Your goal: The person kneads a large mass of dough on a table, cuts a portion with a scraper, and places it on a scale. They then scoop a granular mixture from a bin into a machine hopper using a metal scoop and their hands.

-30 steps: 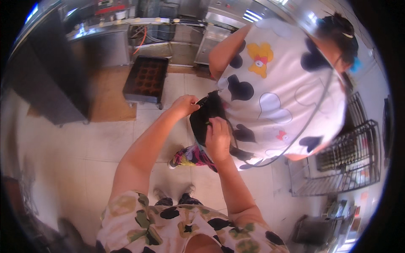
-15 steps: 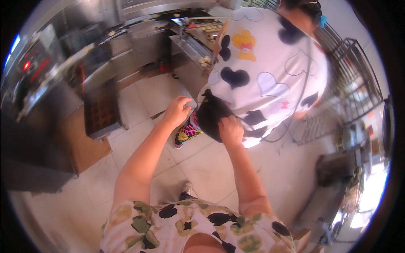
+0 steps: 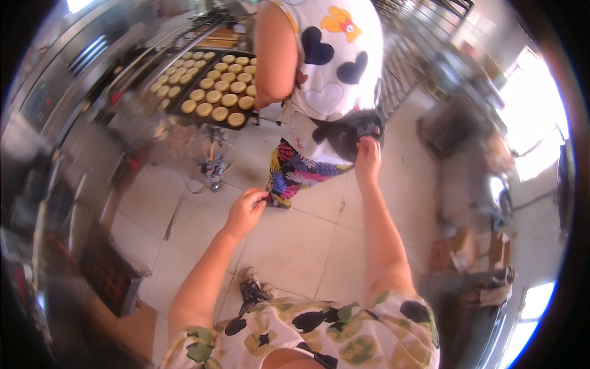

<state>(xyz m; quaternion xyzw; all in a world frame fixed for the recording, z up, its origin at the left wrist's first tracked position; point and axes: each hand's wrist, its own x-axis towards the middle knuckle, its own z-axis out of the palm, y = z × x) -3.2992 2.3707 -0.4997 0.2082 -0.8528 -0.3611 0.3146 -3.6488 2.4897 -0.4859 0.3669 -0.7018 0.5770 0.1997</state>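
My right hand point(image 3: 369, 147) grips a black pouch point(image 3: 347, 132) at the back of a co-worker's waist. The co-worker point(image 3: 326, 61) faces away from me in a white top with hearts and yellow figures over patterned trousers point(image 3: 301, 172). My left hand point(image 3: 247, 209) is lower and to the left, beside the trouser leg, its fingers curled together. I cannot make out what, if anything, is between them.
Two dark trays point(image 3: 183, 105) of round pale pastries rest at the upper left near steel equipment. A metal rack point(image 3: 405, 55) stands behind the co-worker at the right, boxes point(image 3: 461, 249) lower right. A dark mould tray point(image 3: 110, 277) is at the lower left on the tiled floor.
My view has turned and the pastry trays now show fully. The co-worker and pouch sit higher and farther from me. My right hand has moved right and up, my left hand down.
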